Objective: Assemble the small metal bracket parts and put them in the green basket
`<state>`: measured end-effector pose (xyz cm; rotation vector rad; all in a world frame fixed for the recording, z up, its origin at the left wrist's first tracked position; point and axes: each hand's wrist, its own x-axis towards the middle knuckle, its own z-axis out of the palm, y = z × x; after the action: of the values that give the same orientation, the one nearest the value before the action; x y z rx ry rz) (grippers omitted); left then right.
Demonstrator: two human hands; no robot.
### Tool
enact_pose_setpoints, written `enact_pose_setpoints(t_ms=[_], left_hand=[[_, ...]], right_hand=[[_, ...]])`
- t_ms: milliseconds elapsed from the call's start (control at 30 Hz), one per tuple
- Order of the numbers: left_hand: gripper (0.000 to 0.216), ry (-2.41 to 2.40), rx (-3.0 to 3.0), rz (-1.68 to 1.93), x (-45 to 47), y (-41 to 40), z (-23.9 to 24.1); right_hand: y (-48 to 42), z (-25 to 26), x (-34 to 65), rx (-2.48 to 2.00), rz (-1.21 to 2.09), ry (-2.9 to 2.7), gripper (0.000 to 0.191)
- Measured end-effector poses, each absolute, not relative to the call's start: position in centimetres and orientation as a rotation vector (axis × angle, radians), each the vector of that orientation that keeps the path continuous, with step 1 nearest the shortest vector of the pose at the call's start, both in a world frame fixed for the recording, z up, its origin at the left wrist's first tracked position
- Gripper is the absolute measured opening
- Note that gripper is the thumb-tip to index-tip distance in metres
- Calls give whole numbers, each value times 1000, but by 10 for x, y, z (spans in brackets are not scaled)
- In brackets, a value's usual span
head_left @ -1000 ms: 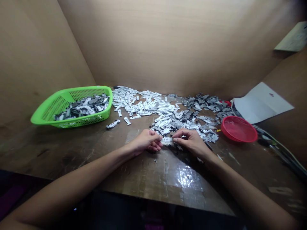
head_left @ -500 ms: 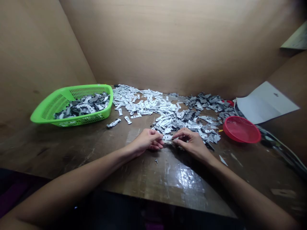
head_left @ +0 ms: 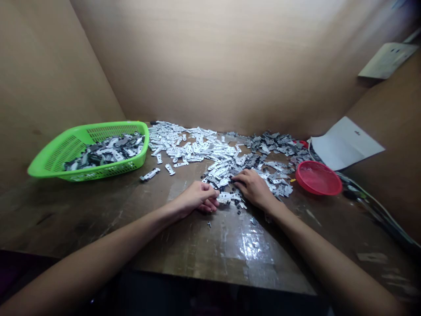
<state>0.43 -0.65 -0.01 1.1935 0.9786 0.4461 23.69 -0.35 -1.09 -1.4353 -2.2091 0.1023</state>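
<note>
My left hand point(head_left: 197, 197) rests on the worn table point(head_left: 226, 250) with its fingers pinched on a small white metal piece point(head_left: 225, 197). Just to the right, my right hand point(head_left: 252, 188) lies palm down, its fingertips on the near edge of the heap of white metal pieces point(head_left: 194, 147). What those fingertips hold, if anything, is hidden. A darker heap of grey metal pieces point(head_left: 274, 142) spreads behind the right hand. A few tiny dark bits lie loose on the table between and below my hands.
A green plastic basket point(head_left: 59, 153) at the left holds mixed grey and white pieces. A shallow red dish point(head_left: 318, 177) sits at the right, with a white sheet point(head_left: 345, 142) and cables behind it. Brown board walls close in the back and both sides.
My right hand let go of the white piece and moved forward to the edge of the heap. My left hand stays pinched on the piece. The view shifted slightly.
</note>
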Motion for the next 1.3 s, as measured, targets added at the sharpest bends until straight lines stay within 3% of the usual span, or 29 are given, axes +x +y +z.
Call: enact_pose_setpoints(t_ms=[300,633,1000,1300], left_hand=[[29,979,1201,438,5,-6,0],[30,964,1183,420,2,-5,-1],[26,978,1185,426,5,-6,-2],[26,989,1239,436,6,-8,-1]], right_hand=[[-7,-8,237,-1476,102,-2182,9],[-16,8,243,-1395,547,-1940,17],[-34,20,223,-1284,572,-1879,17],[-43,9,197,-1134,383,-2084,6]])
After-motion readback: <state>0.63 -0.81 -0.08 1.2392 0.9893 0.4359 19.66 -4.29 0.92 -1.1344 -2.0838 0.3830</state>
